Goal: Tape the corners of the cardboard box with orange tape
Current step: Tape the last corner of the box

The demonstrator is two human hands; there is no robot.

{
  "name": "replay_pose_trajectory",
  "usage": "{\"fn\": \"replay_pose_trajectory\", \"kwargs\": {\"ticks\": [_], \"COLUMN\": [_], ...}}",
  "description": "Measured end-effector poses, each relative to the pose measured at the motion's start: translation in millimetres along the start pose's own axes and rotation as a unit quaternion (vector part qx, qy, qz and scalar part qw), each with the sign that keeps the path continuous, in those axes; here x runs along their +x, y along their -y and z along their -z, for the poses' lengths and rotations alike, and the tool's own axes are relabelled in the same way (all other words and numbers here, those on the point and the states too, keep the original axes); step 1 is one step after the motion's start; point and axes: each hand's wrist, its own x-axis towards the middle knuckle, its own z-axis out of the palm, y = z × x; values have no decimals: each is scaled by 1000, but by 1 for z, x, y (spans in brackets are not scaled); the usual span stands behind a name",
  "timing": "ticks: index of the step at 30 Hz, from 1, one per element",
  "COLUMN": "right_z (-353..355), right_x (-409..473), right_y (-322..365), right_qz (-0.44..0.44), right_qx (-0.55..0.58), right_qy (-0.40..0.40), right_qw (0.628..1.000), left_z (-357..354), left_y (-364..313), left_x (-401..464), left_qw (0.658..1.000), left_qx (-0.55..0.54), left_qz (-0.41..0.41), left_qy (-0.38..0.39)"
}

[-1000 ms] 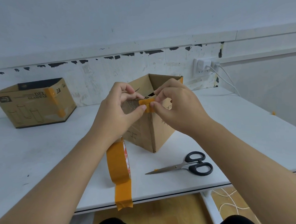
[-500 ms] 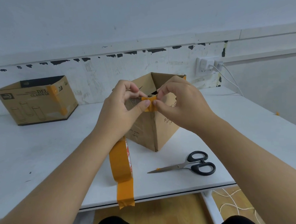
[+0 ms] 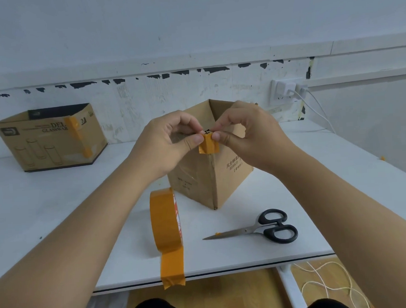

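- My left hand (image 3: 170, 141) and right hand (image 3: 250, 137) are both at the near top corner of the cardboard box (image 3: 208, 177), each thumb and forefinger pinching the upper edge of a short orange tape piece (image 3: 208, 146).
- The piece wraps that corner, hanging just below the rim; its top looks ready to fold inside.
- So I'd say one corner is nearly done. The far right corner shows a hint of orange; the others I can't see.
- The box stands open mid-table (image 3: 59, 208), turned corner-on to me.
- The tape roll (image 3: 165, 224) stands just beside it, loose end drooping over the table edge.
- Scissors (image 3: 264, 228) lie near, right of the roll.
- A second box (image 3: 48, 138) sits well apart on the left, already striped orange.
- Nothing blocks my hands.
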Motion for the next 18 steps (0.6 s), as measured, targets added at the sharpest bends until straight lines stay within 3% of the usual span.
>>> {"fn": "replay_pose_trajectory", "kwargs": {"ticks": [11,18], "right_z": [1,0], "right_x": [-2,-5], "right_y": [-1,-1], "right_qz": [0,6], "right_qx": [15,-9], "right_qy": [27,39], "right_qw": [1000,999], "left_z": [2,-3], "left_y": [9,16], "left_x": [-5,-7], "left_qw": [998,998], "left_qx": [-53,43], "left_qz": [-24,-47], "left_qy": [23,13]}}
